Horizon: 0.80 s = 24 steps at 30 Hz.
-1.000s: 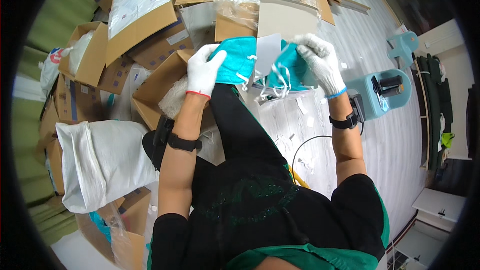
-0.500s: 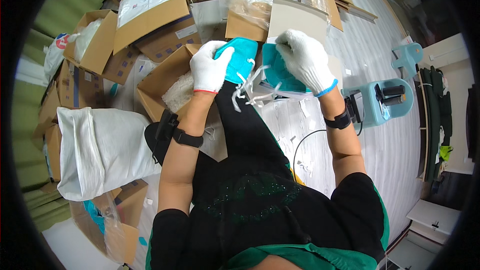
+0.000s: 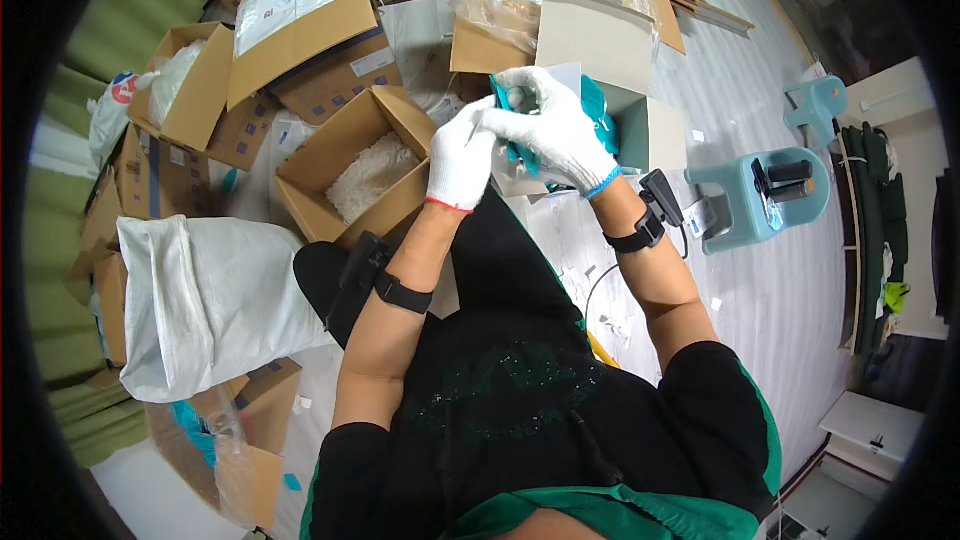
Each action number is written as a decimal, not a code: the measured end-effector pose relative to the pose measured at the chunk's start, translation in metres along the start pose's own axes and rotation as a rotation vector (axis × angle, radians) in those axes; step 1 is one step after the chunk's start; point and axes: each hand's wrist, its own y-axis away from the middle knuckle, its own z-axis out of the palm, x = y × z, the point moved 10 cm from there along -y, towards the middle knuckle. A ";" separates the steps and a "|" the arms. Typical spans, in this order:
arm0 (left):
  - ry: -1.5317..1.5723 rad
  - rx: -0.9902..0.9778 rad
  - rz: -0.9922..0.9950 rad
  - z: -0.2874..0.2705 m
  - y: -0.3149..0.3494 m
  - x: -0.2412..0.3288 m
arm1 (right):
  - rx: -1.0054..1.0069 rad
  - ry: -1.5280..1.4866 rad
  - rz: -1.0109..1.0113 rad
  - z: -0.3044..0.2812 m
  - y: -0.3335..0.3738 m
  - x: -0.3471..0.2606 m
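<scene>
My hands, in white knit gloves, meet in front of me. A teal face mask (image 3: 501, 90) is bunched between them, partly covered by the gloves. My right hand (image 3: 553, 130) curls over it with the fingers bent. Just below and beside it is my left hand (image 3: 461, 156), closed at the mask's near left side, its fingertips partly hidden. Behind my right hand stands an open white box (image 3: 664, 135) with its lid raised. More teal masks (image 3: 597, 112) show inside that box.
An open carton (image 3: 305, 185) with white strap-like material sits left of my hands. A stuffed white sack (image 3: 215, 300) lies nearer. Several cartons (image 3: 335, 80) crowd the far left. A light-blue stool (image 3: 725, 200) with black devices stands right, on a floor strewn with paper scraps.
My hands were apart, each with a teal mask and straps hanging. Now they are together round bunched teal material, my left hand having moved right and my right hand left. The white box's inside shows more.
</scene>
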 end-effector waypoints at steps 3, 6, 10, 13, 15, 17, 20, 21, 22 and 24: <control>0.363 -0.040 -0.190 0.005 0.010 -0.021 | -0.055 0.020 -0.029 0.001 0.005 -0.003; 0.372 -0.123 -0.259 0.010 0.015 -0.025 | -0.082 0.086 -0.094 0.000 0.009 -0.001; -0.401 0.057 0.023 -0.017 0.010 0.010 | -0.111 -0.041 -0.091 -0.009 0.011 0.014; -0.401 0.217 -0.012 -0.040 0.005 0.003 | -0.154 -0.294 0.061 -0.016 0.011 0.026; -0.001 0.007 -0.337 -0.025 0.013 -0.032 | -0.116 -0.436 0.102 -0.016 0.011 0.021; 0.277 -0.026 -0.454 -0.011 0.026 -0.038 | -0.070 -0.574 0.066 -0.015 0.009 0.017; 0.522 0.247 -0.367 -0.023 0.020 -0.044 | 0.033 -1.276 0.224 0.004 0.001 0.048; 0.586 0.322 -0.399 -0.028 0.021 -0.055 | -0.031 -1.229 0.250 0.014 0.007 0.052; 0.582 0.351 -0.414 -0.029 0.021 -0.057 | -0.118 -1.355 0.324 0.036 0.015 0.038; 0.572 0.402 -0.439 -0.026 0.022 -0.050 | -0.209 -1.386 0.356 0.064 0.025 0.047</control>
